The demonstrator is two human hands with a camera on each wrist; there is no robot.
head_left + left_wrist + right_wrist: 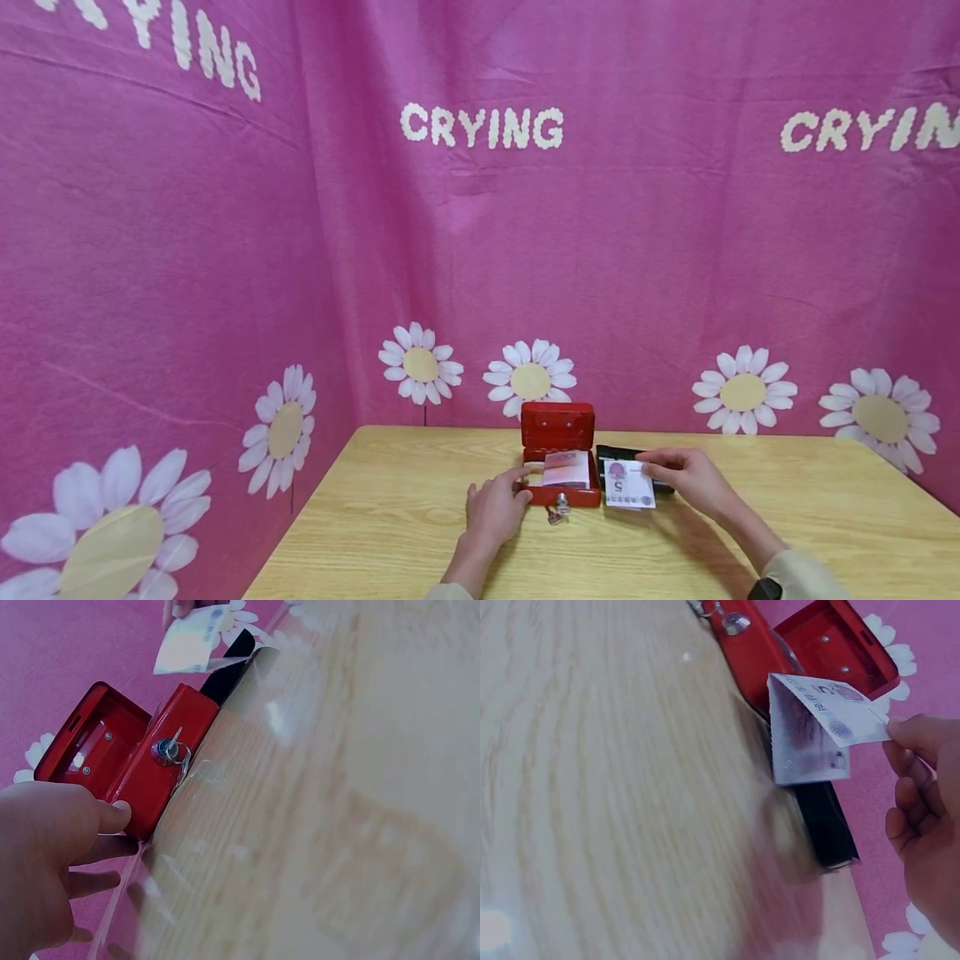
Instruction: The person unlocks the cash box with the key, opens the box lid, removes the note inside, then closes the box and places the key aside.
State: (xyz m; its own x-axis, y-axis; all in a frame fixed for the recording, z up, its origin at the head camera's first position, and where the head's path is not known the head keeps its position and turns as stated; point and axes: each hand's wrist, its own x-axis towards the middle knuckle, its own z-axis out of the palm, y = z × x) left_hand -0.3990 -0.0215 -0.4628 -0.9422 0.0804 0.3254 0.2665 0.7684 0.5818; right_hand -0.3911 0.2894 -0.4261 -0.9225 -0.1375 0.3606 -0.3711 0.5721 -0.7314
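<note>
A small red cash box (pixel 579 497) stands on the table with its lid (pixel 557 427) raised. Pale banknotes (pixel 566 469) lie in it, and keys (pixel 180 754) hang from its front lock. My left hand (pixel 495 508) touches the box's left front corner, thumb (pixel 114 816) against the red metal and the other fingers spread. Between thumb and forefinger, my right hand (pixel 693 479) pinches a folded banknote (pixel 825 709) by its edge. The note hangs over a black wallet (pixel 825 821) to the right of the box and partly hides it.
The wooden table (pixel 390 517) reaches back to a magenta cloth wall (pixel 637 275) printed with daisies and white letters. A dark watch (pixel 765 588) sits on my right wrist.
</note>
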